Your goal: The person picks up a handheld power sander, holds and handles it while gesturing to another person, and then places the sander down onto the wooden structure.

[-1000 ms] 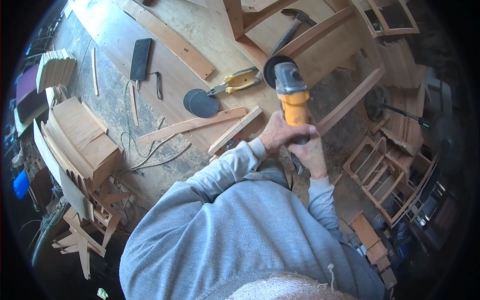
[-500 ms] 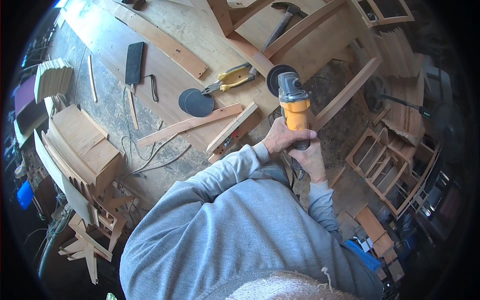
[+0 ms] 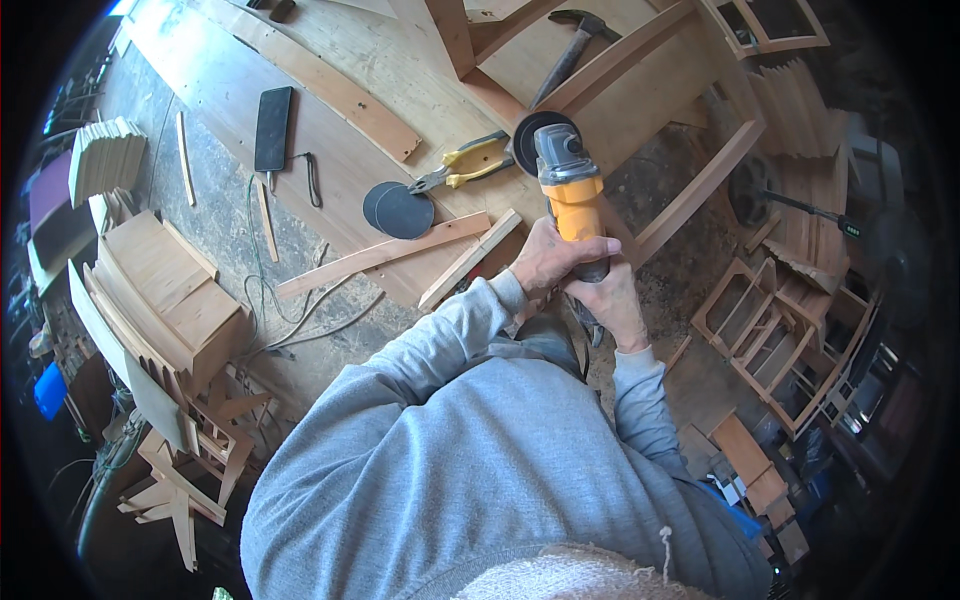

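Observation:
My left hand (image 3: pixel 548 255) grips the yellow-and-dark angle grinder (image 3: pixel 572 195) near the middle of its body, thumb across it. My right hand (image 3: pixel 610 300) is closed on its rear, lower down. The grinder's dark round disc (image 3: pixel 525 145) is at a wooden frame (image 3: pixel 590 75); whether it touches the wood I cannot tell. Left of it, yellow-handled pliers (image 3: pixel 470 160) lie on a plywood board (image 3: pixel 340 180), beside round dark sanding discs (image 3: pixel 405 210). A hammer (image 3: pixel 575 50) lies behind the frame, and loose wooden strips (image 3: pixel 380 250) lie left of my hands.
A black phone (image 3: pixel 272 128) with a cord lies on the board. Cables (image 3: pixel 300 325) run over the concrete floor. Curved plywood pieces (image 3: pixel 160 290) are stacked at the left, with wooden offcuts (image 3: pixel 180 480) below. Small wooden frames (image 3: pixel 780 340) and more stacked pieces (image 3: pixel 800 200) stand at the right.
Over the last half second my hands and the grinder have shifted slightly left and forward, toward the pliers and the frame's wood. Both hands keep their grip.

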Action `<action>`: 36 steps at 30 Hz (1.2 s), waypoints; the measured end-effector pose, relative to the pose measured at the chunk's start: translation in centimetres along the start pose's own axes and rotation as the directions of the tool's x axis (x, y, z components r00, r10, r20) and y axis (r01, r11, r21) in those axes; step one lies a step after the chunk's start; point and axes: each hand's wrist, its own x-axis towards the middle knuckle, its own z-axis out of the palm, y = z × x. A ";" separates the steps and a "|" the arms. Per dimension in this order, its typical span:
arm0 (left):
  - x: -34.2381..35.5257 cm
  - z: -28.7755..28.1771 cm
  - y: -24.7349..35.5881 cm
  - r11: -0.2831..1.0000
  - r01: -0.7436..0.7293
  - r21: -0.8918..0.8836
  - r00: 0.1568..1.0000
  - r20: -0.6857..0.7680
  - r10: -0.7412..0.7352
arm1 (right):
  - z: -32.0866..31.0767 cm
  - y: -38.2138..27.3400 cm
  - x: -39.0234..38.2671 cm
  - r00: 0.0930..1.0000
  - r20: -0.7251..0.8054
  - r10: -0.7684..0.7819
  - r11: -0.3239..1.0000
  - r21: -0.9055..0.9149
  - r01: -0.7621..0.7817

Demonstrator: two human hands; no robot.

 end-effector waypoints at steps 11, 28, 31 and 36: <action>-0.6 -0.4 0.7 0.997 -0.048 -0.067 0.998 -0.032 0.046 | 0.9 0.0 0.4 0.995 -0.019 -0.101 0.995 -0.004 0.101; -2.0 3.8 -7.2 0.999 0.002 -0.047 1.000 0.031 0.000 | -2.1 6.9 -4.3 0.997 -0.016 -0.070 0.997 0.044 0.071; -2.3 5.0 -9.1 0.999 0.000 -0.039 0.999 0.036 0.001 | -2.9 8.8 -5.5 0.995 -0.038 -0.088 0.994 0.060 0.091; -2.8 7.0 -12.3 1.000 -0.010 -0.021 1.000 0.025 0.011 | -4.2 12.0 -7.3 0.993 -0.060 -0.100 0.993 0.063 0.104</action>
